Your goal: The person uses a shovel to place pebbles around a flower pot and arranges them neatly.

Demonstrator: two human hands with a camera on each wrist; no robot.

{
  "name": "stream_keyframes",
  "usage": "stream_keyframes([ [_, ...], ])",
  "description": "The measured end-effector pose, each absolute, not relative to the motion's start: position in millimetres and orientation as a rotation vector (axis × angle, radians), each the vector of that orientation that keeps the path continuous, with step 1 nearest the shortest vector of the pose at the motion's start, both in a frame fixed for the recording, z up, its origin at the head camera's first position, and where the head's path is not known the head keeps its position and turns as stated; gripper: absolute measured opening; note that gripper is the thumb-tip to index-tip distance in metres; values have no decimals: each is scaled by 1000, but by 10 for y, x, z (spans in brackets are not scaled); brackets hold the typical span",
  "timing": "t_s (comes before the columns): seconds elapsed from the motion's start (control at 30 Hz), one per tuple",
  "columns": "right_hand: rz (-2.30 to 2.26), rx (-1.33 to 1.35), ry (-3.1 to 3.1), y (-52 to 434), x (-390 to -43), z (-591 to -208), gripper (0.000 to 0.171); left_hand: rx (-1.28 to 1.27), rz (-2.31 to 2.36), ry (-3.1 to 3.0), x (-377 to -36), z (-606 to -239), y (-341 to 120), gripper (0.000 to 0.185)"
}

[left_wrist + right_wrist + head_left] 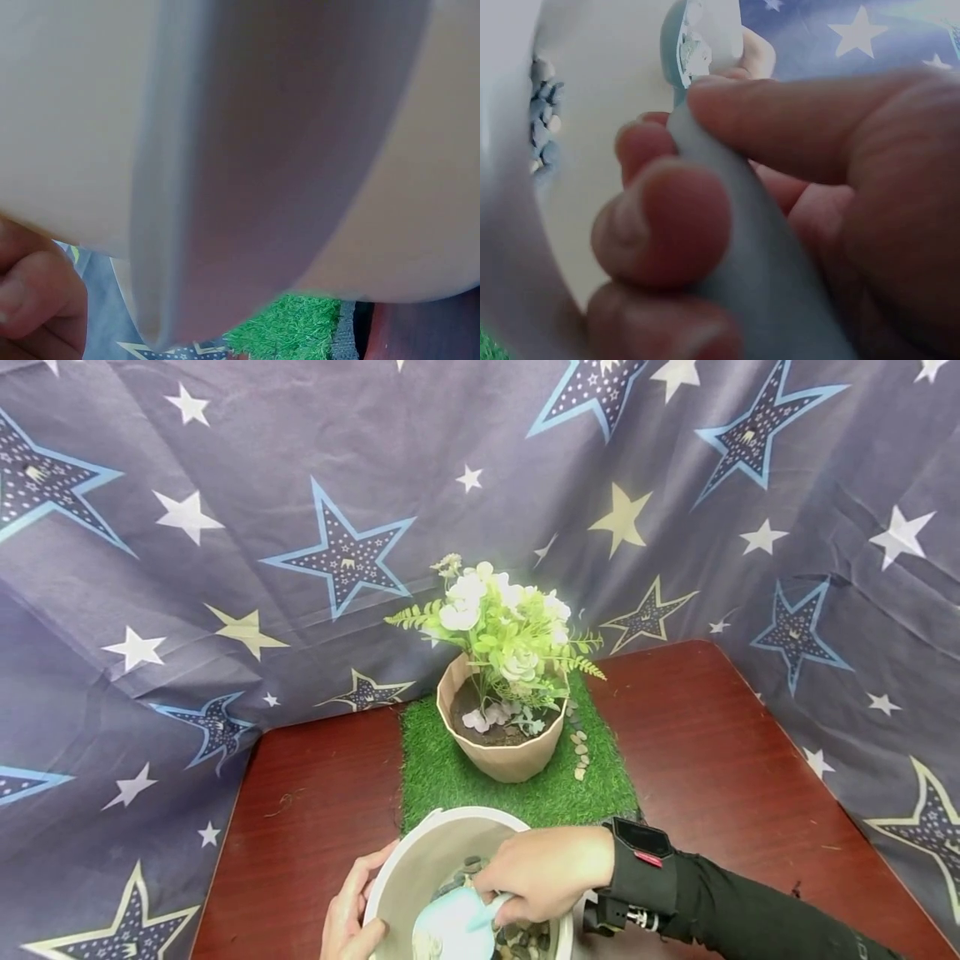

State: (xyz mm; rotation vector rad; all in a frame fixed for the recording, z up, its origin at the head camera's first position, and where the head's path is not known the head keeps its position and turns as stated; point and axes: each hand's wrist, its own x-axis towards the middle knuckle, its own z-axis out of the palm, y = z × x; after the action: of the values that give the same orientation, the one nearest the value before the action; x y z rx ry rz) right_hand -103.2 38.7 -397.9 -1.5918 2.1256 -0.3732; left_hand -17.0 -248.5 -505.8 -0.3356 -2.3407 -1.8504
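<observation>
A white bucket (397, 881) stands at the front of the table with grey and pale pebbles (525, 939) inside. My left hand (352, 910) holds the bucket at its left side, thumb by the rim. Inside the bucket, my right hand (543, 870) grips the handle (735, 225) of a light blue hand shovel (456, 920). The right wrist view shows the fingers wrapped round that handle and pale stones (695, 54) in the shovel's blade. In the left wrist view the bucket's wall (300, 112) fills most of the picture, and the left fingers (45, 296) show at its lower left.
Behind the bucket, a beige pot (510, 762) of white flowers (517, 610) and soil stands on a green turf mat (457, 797). A row of pebbles (580, 753) lies on the mat's right side. A star-patterned cloth (480, 518) hangs around the reddish-brown table (322, 793).
</observation>
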Motion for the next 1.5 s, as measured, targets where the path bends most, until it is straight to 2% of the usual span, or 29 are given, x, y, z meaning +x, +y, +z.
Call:
stream_keyframes([
  [0.23, -564, -1590, 2121, 599, -1078, -3959, 17, -382, -1851, -2335, -194, -5066, -2492, 83],
  [0.73, -829, -1434, 2206, 1264, -1074, -3789, 10, -449, -1891, -2377, -212, -5039, -2532, 83],
  [0.97, -852, -1412, 2307, 1529, -1118, -3737, 7, -337, -1778, -2470, -140, -4979, -2540, 83],
  [1.17, -912, -1333, 2382, 1826, -1182, -3721, 6, -401, -1671, -2473, -146, -5001, -2567, 82],
  [1.5, -965, -1055, 2570, 2242, -1196, -3915, 11, -225, -1699, -2579, -44, -4917, -2742, 84],
])
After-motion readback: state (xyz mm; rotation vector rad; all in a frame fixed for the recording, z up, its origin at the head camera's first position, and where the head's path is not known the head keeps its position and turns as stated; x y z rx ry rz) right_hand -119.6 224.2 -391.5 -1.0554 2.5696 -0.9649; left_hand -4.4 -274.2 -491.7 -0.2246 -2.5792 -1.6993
